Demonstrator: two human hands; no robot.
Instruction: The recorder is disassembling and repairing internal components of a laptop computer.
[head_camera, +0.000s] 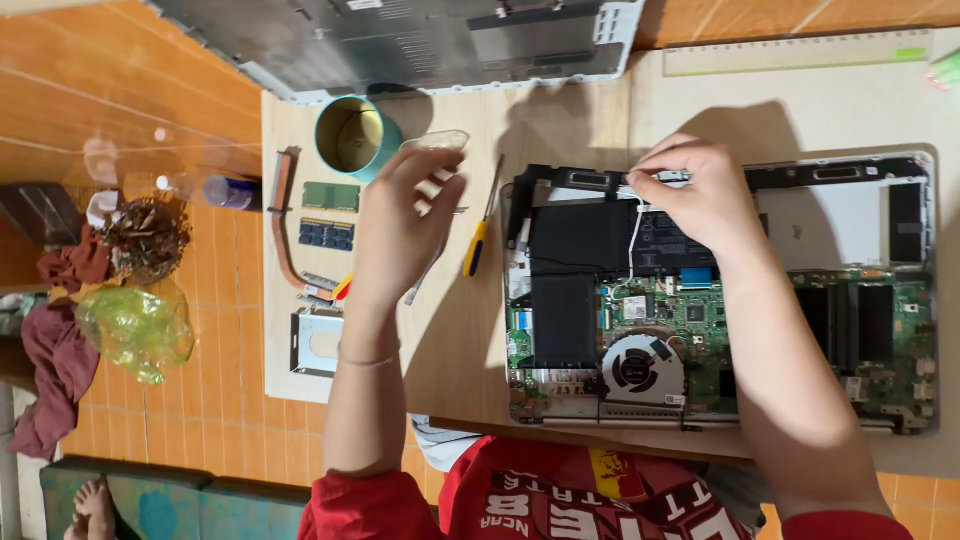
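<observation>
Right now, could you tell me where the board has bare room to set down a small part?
Bare wood lies between the yellow screwdriver and the opened laptop, running toward the near edge. The pale sheet beyond the laptop, before the ruler, is bare too. It is crowded around the teal tin, memory sticks and copper heat pipe.

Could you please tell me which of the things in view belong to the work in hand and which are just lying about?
In use:
- open laptop
- white cable, pinched by the right hand
- clear plastic piece in the left hand

Lying about:
- yellow screwdriver
- tin can
- memory sticks
- copper heat pipe
- ruler
- green bag
</observation>
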